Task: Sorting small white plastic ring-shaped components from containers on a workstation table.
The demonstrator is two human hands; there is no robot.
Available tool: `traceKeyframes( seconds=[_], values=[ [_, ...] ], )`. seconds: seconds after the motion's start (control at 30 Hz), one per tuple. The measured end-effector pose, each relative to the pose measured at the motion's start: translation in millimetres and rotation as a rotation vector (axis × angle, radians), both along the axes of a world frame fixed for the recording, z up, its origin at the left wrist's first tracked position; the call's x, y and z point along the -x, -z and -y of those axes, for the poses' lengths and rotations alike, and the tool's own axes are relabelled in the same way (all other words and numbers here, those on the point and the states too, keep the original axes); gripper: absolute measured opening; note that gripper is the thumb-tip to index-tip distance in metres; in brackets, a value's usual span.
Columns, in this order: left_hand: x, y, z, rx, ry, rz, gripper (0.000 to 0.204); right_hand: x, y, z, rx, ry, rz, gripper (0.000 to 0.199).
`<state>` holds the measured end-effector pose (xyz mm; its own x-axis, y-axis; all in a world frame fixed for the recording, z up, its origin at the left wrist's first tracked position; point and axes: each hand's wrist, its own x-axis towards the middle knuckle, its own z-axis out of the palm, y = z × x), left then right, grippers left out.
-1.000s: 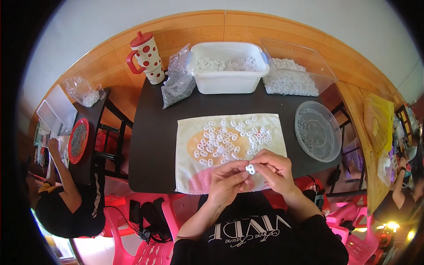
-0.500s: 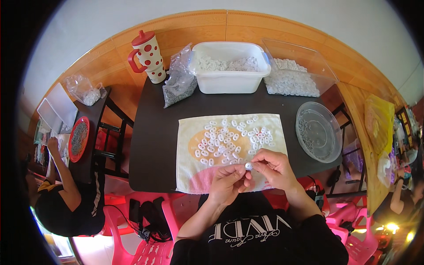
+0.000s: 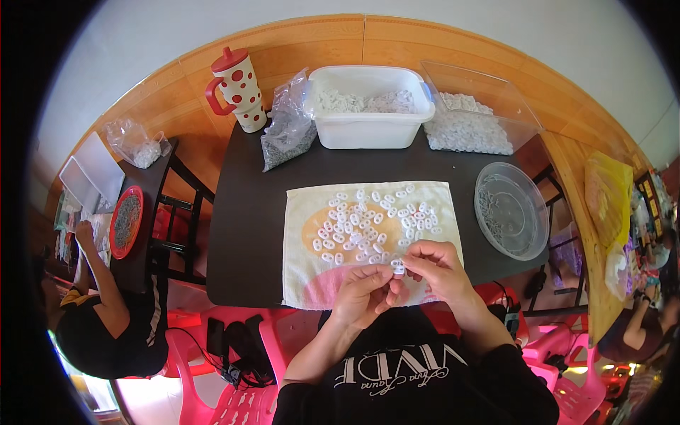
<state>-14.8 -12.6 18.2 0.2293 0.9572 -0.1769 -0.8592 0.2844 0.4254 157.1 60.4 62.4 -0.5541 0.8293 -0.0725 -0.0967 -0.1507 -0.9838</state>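
**A:** Start with the big things. The dark table [image 3: 248, 212] carries a pale towel [image 3: 304, 283] whose near edge hangs just past the table's edge, towards the lap.

**B:** That overhang is a risk, I think. A tug from a wrist could drag the cloth and tip the scattered white rings [image 3: 368, 219] off the near side.

**A:** Behind it stand a white tub [image 3: 368, 131] and a clear bin [image 3: 489, 113], both loaded with similar white pieces, and a clear round bowl [image 3: 528, 227] sits to the right.

**B:** Those are well apart from the hands, so I see little danger there (the grey bag [image 3: 287, 138] leaning by the spotted jug [image 3: 237, 88] looks slumped but steady).

**A:** Now the hands. The left hand [image 3: 361, 297] and right hand [image 3: 439, 273] meet over the towel's near edge, fingertips of both closed on one small white piece [image 3: 398, 267].

**B:** It's tiny and pinched only at its rim. If the pressure is uneven, it could spring out, and from there it would likely fall past the towel into the lap or onto the pink chair [image 3: 212, 354] below.
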Motion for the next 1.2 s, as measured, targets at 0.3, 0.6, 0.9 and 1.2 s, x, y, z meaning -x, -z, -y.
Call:
traceKeyframes(
  seconds=[0.3,0.6,0.9,1.2],
  values=[
    [3.1,-5.0,-2.7,0.101,0.11,0.168,0.025,3.5,5.3,-2.0,0.073,-0.006,-0.018,0.019],
    [6.3,-3.9,-3.2,0.044,0.116,0.058,0.021,3.5,8.8,-3.1,0.105,-0.015,-0.024,0.019],
    [7.6,-14.8,-7.6,-0.695,-0.48,-1.65,0.02,-8.7,37.5,-10.3,-0.95,-0.053,0.357,0.017],
    [5.0,-9.1,-13.4,-0.78,-0.383,-1.689,0.022,-8.4,44.7,-6.6,-1.051,-0.024,0.432,0.028]
  ],
)
